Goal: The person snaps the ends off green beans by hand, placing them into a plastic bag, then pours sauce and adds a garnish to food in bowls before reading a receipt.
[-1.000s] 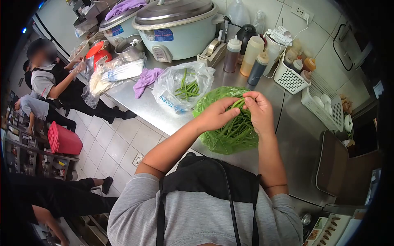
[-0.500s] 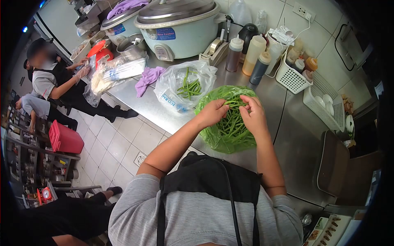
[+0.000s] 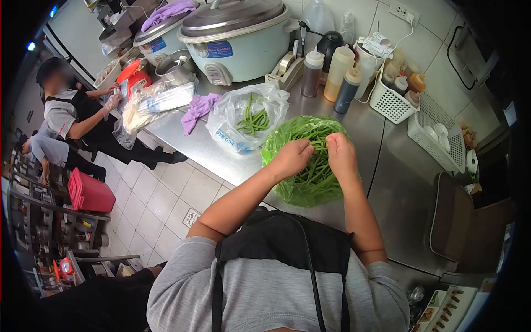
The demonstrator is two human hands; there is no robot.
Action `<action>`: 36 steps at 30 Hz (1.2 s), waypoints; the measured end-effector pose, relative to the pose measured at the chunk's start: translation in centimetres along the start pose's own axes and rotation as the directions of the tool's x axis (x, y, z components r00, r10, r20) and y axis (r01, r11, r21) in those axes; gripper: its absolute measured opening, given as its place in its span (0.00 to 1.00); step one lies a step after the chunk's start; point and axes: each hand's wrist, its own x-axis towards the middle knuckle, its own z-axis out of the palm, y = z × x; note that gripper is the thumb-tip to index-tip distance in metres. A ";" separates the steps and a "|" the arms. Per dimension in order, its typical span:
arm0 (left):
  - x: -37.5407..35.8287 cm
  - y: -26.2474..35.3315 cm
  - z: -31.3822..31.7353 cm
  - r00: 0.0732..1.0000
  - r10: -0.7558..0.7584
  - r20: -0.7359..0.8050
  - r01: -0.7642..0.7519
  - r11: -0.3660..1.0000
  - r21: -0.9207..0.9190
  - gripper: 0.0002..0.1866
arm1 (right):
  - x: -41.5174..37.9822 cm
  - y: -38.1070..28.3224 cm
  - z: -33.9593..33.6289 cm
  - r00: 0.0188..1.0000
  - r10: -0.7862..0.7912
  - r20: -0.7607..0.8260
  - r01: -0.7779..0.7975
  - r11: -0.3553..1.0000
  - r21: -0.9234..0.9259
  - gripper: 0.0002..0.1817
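**Both hands work a bean over a green bag on a steel kitchen counter**

Head camera view, looking down past a grey shirt and black apron: the left hand (image 3: 291, 156) and right hand (image 3: 341, 153) are both curled, fingertips pinched toward each other on what appears to be a single green bean (image 3: 319, 145), held just above a heap of green beans (image 3: 314, 174). The heap lies in an opened green plastic bag (image 3: 287, 188) on the steel counter (image 3: 193, 144), near its front edge.

Judged from their look, the beans are light, slim and fairly stiff, likely to snap rather than bend if flexed hard; a fingertip pinch near one end seems the natural hold. The thin bag beneath looks soft and apt to slide on the smooth steel.

Just beside it to the left, a clear plastic bag (image 3: 227, 130) holds a smaller lot of beans. Behind stand a large rice cooker (image 3: 238, 41), squeeze bottles (image 3: 338, 74) and a white basket (image 3: 390, 102).

Knuckles hide the fingertips, so the exact grip is unclear. Lens shading cuts off the frame's corners, and the cooker's label is too small to read. Another person (image 3: 69, 113) works at the counter's far left end.
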 end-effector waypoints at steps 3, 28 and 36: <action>-0.1 -0.2 -0.1 0.999 0.033 -0.035 -0.031 0.997 0.071 0.11 | 0.0 -0.7 -0.5 0.987 0.048 0.156 -0.055 0.998 0.044 0.08; 0.4 -1.2 0.5 0.992 -0.122 0.041 0.129 0.960 -0.250 0.11 | -0.4 -1.0 -2.5 0.943 -0.001 0.332 0.016 0.999 -0.043 0.12; 0.0 0.8 0.1 0.953 -0.189 0.238 0.290 0.801 -0.523 0.09 | -1.1 -0.4 0.0 0.995 -0.039 0.095 0.051 0.990 -0.133 0.09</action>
